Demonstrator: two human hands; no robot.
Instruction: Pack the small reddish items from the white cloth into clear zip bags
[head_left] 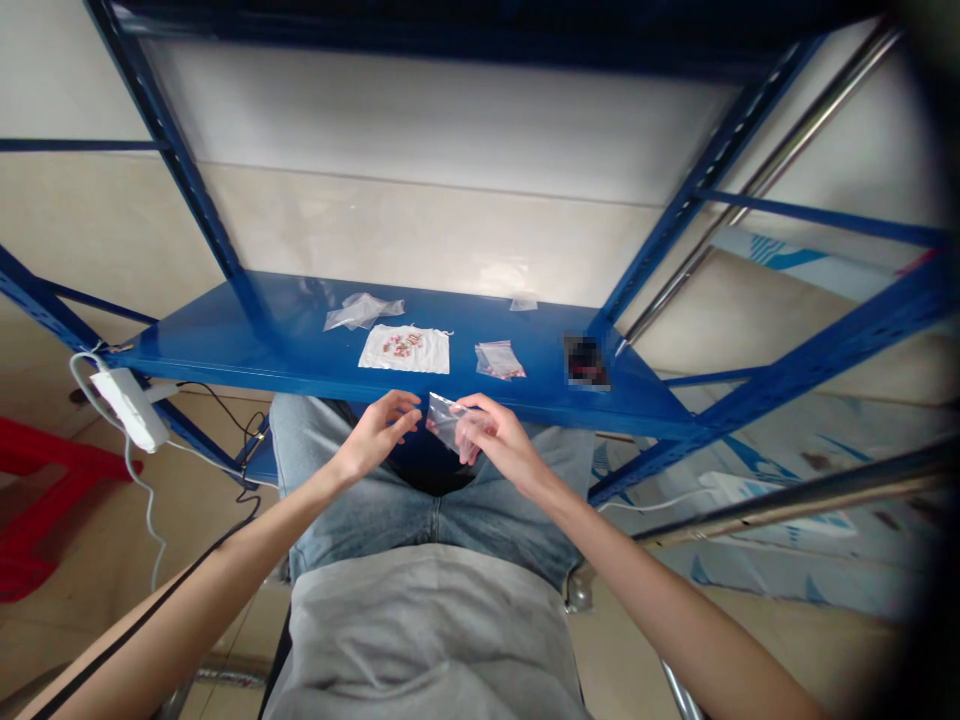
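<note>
My right hand (491, 432) grips a small clear plastic bag (442, 420) in front of the shelf's near edge, over my lap. The bag's free corner points to the left. Just left of it, my left hand (382, 425) hovers with bent, parted fingers and nothing in them. On the shelf ahead lies a white cloth pouch (420, 350) with small pinkish and brown pieces on top. To its right rests a clear zip bag (500, 360) with reddish bits inside. Crumpled clear plastic bags (364, 311) lie behind the pouch.
The blue metal shelf (300, 350) has uprights at both sides. A blurred-out dark object (586, 361) lies at its right end, and another clear bag (523, 301) at the back. A white power strip (129, 408) hangs at the left, above a red stool (45, 490).
</note>
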